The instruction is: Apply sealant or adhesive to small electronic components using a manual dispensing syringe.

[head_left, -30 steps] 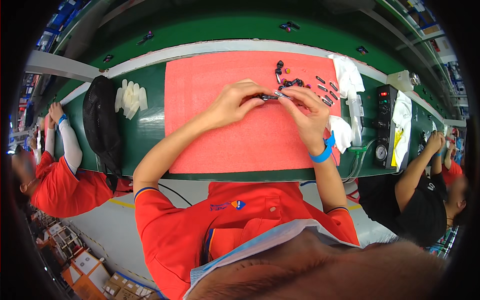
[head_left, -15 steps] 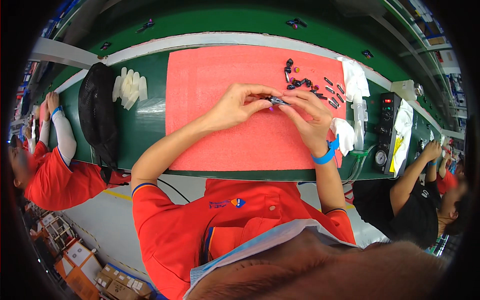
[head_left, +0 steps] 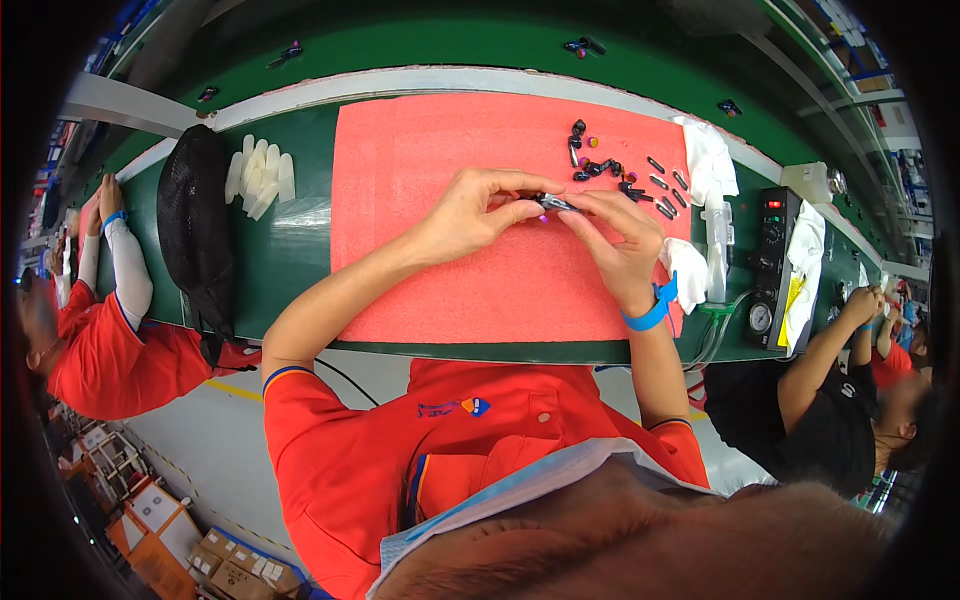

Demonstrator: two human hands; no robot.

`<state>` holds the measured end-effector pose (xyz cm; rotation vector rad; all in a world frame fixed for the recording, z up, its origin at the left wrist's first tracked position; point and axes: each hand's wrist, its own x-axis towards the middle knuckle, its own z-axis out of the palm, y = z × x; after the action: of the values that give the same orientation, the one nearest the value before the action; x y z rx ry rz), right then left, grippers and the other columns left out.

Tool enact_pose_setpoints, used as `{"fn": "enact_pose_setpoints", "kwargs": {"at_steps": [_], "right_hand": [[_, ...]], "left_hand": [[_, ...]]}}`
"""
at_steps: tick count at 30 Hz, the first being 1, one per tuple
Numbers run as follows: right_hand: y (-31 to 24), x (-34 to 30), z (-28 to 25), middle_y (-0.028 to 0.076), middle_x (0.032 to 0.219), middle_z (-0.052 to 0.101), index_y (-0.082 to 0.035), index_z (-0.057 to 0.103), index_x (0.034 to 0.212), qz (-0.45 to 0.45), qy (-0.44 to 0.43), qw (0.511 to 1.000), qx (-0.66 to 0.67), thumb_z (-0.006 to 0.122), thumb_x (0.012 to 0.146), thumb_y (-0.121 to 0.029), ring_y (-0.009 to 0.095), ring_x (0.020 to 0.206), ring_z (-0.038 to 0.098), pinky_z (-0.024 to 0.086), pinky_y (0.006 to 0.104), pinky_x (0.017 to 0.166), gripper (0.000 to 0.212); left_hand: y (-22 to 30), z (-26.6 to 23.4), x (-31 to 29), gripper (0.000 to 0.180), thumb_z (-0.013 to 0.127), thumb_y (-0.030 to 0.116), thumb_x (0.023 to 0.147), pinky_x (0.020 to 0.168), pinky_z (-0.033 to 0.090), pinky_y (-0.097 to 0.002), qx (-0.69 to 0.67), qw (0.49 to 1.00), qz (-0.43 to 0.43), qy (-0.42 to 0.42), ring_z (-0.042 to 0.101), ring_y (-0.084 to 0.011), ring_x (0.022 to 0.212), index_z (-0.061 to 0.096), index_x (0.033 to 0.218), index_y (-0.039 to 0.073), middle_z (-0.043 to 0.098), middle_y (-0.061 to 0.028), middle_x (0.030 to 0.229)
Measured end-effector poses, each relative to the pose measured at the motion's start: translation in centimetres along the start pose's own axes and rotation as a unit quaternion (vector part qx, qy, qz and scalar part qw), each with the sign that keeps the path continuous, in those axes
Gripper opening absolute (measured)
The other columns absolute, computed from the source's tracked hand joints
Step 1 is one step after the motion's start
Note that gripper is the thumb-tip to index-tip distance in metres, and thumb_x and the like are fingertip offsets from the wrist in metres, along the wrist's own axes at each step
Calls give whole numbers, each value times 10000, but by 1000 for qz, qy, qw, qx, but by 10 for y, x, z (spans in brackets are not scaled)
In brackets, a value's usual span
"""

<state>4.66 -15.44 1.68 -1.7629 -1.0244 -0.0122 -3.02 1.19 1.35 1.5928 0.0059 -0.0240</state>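
Over the pink foam mat (head_left: 450,300), my two hands meet at a small glossy black earbud (head_left: 556,203) with a touch of purple on its underside. My left hand (head_left: 482,212) pinches its left end between thumb and fingertips. On the other end, the thumb and fingers of my right hand (head_left: 622,235) close in; they partly cover the piece. Beyond the right hand lies a cluster of dark earbud parts (head_left: 597,168), some with purple or gold faces. Several slim black stem pieces (head_left: 658,182) lie beside them.
White finger cots (head_left: 262,175) and a black mesh bag (head_left: 190,230) lie at left. On the right are white cloths (head_left: 708,160), a clear tube (head_left: 717,255) and a black control box with a gauge (head_left: 770,260). A green belt (head_left: 430,35) runs behind; co-workers sit either side.
Small parts on the green belt have shifted slightly left. My hands keep nearly the same grip on the earbud, with only a slight finger shift.
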Motion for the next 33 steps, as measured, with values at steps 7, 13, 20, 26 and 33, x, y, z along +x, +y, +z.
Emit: {"fn": "enact_pose_setpoints", "kwargs": {"at_steps": [7, 13, 20, 26, 33], "right_hand": [[0, -1, 0, 99, 776, 607, 1, 617, 812, -6, 3, 1000, -4, 646, 643, 19, 166, 692, 583, 457, 232, 610, 172], [-4, -1, 1, 96, 771, 607, 3, 617, 806, -17, 13, 1000, -13, 653, 638, 14, 159, 689, 583, 459, 229, 600, 172], [-2, -5, 1, 89, 772, 597, 5, 613, 839, -97, -14, 993, -68, 660, 628, 18, 145, 682, 580, 472, 230, 590, 216], [-6, -2, -3, 96, 836, 582, 13, 601, 885, 109, -41, 975, 190, 630, 649, 46, 146, 691, 582, 487, 234, 612, 241], [-5, -6, -4, 103, 832, 581, 38, 583, 909, 159, -40, 943, 291, 580, 690, 65, 147, 720, 585, 484, 232, 635, 221]], "left_hand": [[2, 0, 0, 255, 508, 13, 784, 807, 427, -264, 16, 1000, 10, -2, 527, -138, 911, 531, 1037, -11, 568, -88, 980], [10, 2, -4, 250, 546, 57, 778, 793, 431, -258, 3, 1000, -4, -1, 530, -132, 900, 541, 1016, -18, 573, -84, 955], [2, 5, -5, 241, 606, 130, 745, 684, 448, -224, -75, 995, -53, 43, 559, -102, 762, 583, 940, -10, 607, -71, 847], [13, 9, -8, 186, 617, 38, 701, 658, 461, -245, 156, 971, 136, 120, 570, -161, 739, 579, 871, -30, 598, -91, 810], [9, 10, -5, 208, 643, -17, 635, 613, 463, -272, 255, 910, 295, 142, 567, -212, 718, 570, 829, -30, 588, -110, 773]]}}
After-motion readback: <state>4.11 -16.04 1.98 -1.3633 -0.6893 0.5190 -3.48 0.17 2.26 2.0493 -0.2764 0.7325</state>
